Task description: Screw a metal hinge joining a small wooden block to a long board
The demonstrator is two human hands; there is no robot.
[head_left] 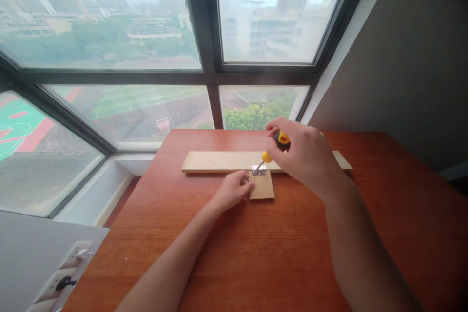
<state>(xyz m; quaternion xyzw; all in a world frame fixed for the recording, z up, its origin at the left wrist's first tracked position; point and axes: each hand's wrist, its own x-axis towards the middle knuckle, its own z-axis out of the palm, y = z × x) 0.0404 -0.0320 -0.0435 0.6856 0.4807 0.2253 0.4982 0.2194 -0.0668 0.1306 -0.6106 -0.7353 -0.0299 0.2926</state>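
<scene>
My right hand (302,151) is closed around a yellow and black screwdriver (266,157), tilted with its shaft pointing down and left. The tip meets a small silver metal hinge (259,170). That hinge spans the front edge of a long pale wooden board (219,160) and a small square wooden piece (262,189) lying in front of it. At the left edge of the small piece, my left hand (236,189) grips it between thumb and fingers. Part of the long board is hidden behind my right hand. The screw under the tip is too small to make out.
The reddish-brown wooden table (256,253) reaches to large windows with a dark frame (210,77). A grey wall (409,68) stands on the right. Wall sockets (64,278) with plugs are at the lower left, beside the table's left edge.
</scene>
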